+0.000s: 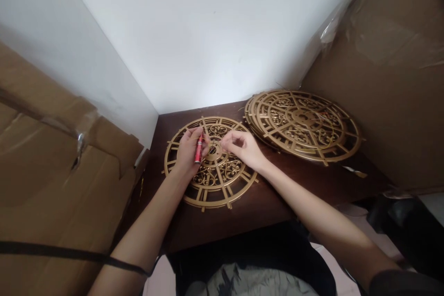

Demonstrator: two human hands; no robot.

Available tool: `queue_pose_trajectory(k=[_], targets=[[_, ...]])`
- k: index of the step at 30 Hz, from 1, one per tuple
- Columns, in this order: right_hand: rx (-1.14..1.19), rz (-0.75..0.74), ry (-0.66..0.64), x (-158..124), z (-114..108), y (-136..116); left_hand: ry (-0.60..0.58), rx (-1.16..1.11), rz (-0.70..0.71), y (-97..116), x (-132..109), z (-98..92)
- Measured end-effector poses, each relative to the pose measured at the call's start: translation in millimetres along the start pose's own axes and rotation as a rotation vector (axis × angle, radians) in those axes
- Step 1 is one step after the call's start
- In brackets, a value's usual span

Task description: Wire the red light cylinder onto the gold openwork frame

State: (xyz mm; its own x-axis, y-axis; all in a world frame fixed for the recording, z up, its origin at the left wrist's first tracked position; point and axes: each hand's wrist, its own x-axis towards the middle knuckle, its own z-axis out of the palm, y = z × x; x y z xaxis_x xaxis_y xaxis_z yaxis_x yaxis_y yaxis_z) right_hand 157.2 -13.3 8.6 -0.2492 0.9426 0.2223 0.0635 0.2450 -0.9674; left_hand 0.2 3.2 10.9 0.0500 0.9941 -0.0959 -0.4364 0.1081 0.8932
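My left hand (189,150) is closed around a slim red cylinder (199,149) with a silvery lower end; its exact kind does not show. A thin yellow strand (194,138) runs by its fingers. Under both hands lies a round gold openwork panel (212,205) with spokes and scrollwork, flat on the dark table (263,208). Over the panel's middle, just right of the left hand, my right hand (244,149) has thumb and fingers brought together. Whatever they pinch, if anything, is too small to make out.
A stack of similar gold panels (305,153) stands at the right, with thin yellow strands on top. Beside it lies a small brush-like tool (355,172). Cardboard (52,194) flanks the left, a large carton (388,92) the right, and a white wall (208,32) rises behind.
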Motion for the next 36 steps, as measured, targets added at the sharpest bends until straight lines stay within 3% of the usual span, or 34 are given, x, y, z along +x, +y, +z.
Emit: queue_pose_trajectory(k=[7, 15, 24, 32, 36], targets=[[-0.025, -0.046, -0.102, -3, -3, -3, -0.028, -0.01, -0.004, -1, 1, -1.8], [-0.357, -0.257, -0.288, -6, 1, 2, -0.023, -0.011, -0.017, -1, 0, -2.5], [-0.46, -0.454, -0.345, -3, 2, 6, -0.032, -0.02, 0.022, -1, 0, -2.2], [-0.473, -0.472, -0.361, -2, 3, 7, 0.04, 0.0, 0.055, 0, -6, 4.7], [-0.453, -0.459, -0.366, -2, 3, 5, -0.008, -0.008, 0.097, -1, -7, 5.3]])
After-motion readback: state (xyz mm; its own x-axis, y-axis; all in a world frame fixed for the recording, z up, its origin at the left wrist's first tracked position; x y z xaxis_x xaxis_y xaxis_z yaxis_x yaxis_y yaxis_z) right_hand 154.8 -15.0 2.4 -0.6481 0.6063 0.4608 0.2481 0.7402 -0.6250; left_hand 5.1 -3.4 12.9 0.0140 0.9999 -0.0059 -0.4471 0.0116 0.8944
